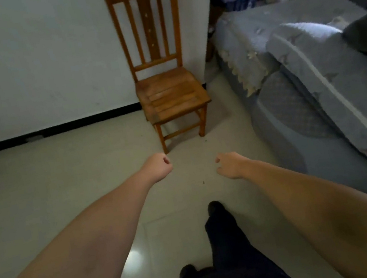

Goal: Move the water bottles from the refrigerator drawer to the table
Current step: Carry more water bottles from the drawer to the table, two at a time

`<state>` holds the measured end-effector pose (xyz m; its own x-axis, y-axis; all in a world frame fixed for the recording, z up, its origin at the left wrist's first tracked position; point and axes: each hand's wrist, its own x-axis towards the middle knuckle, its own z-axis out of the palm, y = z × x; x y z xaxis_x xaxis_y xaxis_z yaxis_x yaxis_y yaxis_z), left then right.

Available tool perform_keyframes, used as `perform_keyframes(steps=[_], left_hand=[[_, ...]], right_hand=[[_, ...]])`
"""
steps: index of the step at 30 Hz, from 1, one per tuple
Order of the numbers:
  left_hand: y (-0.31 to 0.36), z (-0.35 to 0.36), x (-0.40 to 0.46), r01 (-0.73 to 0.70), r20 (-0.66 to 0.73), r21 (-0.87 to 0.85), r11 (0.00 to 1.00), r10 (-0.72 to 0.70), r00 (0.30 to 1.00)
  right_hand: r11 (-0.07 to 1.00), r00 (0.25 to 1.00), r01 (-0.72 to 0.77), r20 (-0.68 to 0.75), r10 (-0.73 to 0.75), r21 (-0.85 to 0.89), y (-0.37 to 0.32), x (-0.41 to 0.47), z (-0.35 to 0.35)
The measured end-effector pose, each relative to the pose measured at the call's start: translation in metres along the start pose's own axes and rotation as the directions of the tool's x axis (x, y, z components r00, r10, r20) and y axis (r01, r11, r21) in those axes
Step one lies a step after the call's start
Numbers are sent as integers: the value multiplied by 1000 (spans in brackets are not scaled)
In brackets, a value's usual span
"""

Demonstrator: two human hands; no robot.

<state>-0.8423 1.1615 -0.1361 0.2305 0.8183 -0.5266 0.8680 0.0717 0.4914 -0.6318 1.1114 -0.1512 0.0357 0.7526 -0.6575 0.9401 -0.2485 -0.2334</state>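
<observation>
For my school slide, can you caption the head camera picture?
Empty left hand and right hand reach toward a wooden chair.

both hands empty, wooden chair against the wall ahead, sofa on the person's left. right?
One slip: the sofa is on the person's right, not the left, as the head view shows. The rest holds: the left hand and the right hand hold nothing, and the wooden chair stands against the wall ahead.

Two bare hands, the left hand [158, 167] and the right hand [229, 164], one wooden chair [167, 93], one grey sofa [314, 83] and two dark-clad legs [225, 233]
</observation>
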Motion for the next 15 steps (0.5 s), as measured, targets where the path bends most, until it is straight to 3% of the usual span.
perform_keyframes(steps=[6,15], left_hand=[[1,-53,50,172,-149,-144,974,-193,970],[-31,-119,87,348,-287,-373,860,-464,838]], right_hand=[[978,986,167,35,-164,-124,-36,98,-92],[823,881,472,121,-458,-316,-147,187,-165]])
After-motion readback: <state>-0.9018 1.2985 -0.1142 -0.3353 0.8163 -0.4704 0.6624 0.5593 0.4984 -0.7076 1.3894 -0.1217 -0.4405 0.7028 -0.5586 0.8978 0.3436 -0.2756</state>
